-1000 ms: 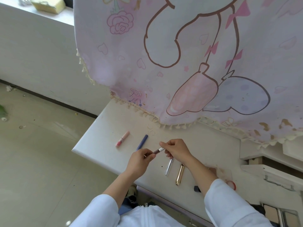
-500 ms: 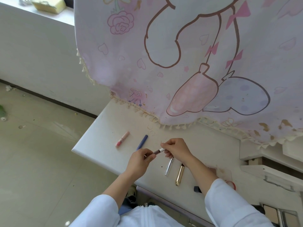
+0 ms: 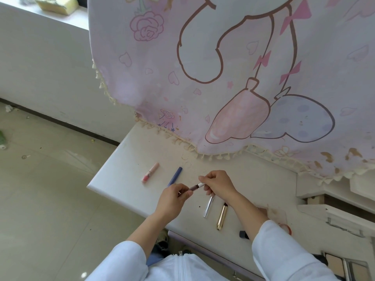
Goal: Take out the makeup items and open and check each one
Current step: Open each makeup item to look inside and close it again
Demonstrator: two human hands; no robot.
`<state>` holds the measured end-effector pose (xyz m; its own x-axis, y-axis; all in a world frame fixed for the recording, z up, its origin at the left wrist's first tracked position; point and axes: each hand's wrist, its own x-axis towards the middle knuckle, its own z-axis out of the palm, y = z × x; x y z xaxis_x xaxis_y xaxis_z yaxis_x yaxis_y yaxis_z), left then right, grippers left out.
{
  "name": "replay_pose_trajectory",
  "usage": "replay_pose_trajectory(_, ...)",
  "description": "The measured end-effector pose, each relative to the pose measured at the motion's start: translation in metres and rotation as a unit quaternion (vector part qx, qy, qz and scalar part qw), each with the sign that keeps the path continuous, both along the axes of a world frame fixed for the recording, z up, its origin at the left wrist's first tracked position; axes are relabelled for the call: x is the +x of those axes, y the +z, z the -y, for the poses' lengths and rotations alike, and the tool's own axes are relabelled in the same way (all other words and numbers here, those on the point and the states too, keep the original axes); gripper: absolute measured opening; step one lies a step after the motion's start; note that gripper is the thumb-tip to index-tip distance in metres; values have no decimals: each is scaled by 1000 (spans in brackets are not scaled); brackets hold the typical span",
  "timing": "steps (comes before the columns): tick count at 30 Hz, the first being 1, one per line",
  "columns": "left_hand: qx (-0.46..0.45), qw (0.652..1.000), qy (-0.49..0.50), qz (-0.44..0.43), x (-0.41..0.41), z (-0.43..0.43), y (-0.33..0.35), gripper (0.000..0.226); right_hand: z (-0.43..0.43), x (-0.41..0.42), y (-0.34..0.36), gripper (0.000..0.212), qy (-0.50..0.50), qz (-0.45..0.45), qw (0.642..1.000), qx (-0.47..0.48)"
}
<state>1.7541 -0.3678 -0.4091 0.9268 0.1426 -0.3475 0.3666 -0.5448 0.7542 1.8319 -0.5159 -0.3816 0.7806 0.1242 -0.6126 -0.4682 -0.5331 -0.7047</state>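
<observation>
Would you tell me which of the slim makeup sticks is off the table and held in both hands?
The brown-and-white stick, held between the left hand and right hand; the pink, blue, silver and gold ones lie on the table.

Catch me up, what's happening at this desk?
A person in white sleeves holds a slim brown-and-white makeup pencil above the white desk, left hand on the brown end, right hand pinching the white end. Whether it is coming apart is unclear. On the desk lie a pink tube, a blue pen-shaped stick, a silver tube and a gold tube.
</observation>
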Motion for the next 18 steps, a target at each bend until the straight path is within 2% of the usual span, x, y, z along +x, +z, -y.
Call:
replay_pose_trajectory(3, 2, 1000, 3, 1, 0, 0, -2, 21, 2, 3, 2, 4, -18, -9, 999, 43)
replay_pose_trajectory(6, 3, 1000, 5, 0, 1, 0, -2, 20, 3, 3, 3, 11, -30, -27, 996, 77)
replay_pose_trajectory(10, 0, 1000, 6, 5, 2, 1, -2, 20, 2, 0, 1, 29, -38, -31, 997, 58)
replay_pose_trajectory(18, -11, 1000, 12, -13, 4, 2, -4, 22, 3, 7, -3, 41, -123, -20, 985, 118)
